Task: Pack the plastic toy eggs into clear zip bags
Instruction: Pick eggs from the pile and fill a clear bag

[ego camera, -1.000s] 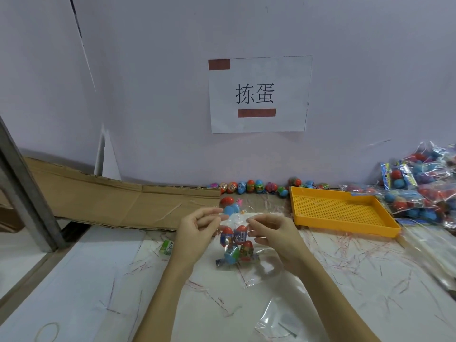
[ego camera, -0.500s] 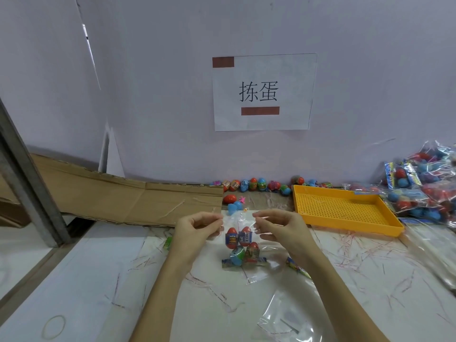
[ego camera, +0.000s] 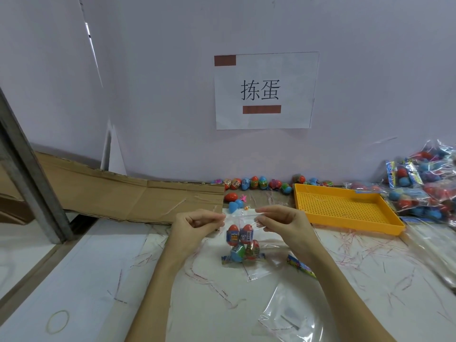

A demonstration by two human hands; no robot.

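Little moved since half second ago: bag (ego camera: 243,245) with four eggs (ego camera: 241,241) still hanging over table (ego camera: 98,267). Left hand (ego camera: 195,229) and right hand (ego camera: 281,224) pinching zip top at either end. Sealing step. Next: press zip shut along full length.

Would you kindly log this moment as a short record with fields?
left hand: pinches the bag's top edge
right hand: pinches the same edge
bag: clear, held up, four eggs visible inside
tray: yellow, right of the hands, no eggs in it
loose eggs: row along the wall
packed bags: piled far right
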